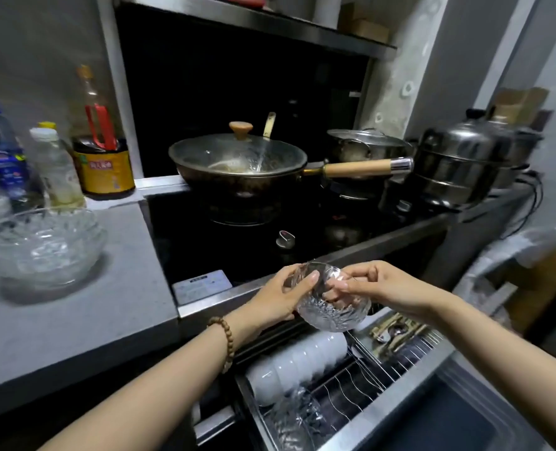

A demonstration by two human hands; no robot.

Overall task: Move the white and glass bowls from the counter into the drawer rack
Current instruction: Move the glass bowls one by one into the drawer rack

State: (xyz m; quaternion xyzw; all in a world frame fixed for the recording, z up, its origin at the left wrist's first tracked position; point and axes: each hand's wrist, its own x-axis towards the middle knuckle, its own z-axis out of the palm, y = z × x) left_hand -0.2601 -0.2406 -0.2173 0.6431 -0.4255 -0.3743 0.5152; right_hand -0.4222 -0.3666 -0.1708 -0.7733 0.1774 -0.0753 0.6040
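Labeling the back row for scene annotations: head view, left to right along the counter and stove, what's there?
Blue-capped bottle → yellow-capped clear bottle → dark sauce jug with red handle → lidded wok → wooden wok handle → stacked steel steamer.

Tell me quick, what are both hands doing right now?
Left hand: closed on the small clear patterned glass bowl, gripping its left side.
Right hand: closed on the same bowl, fingers at its right rim.
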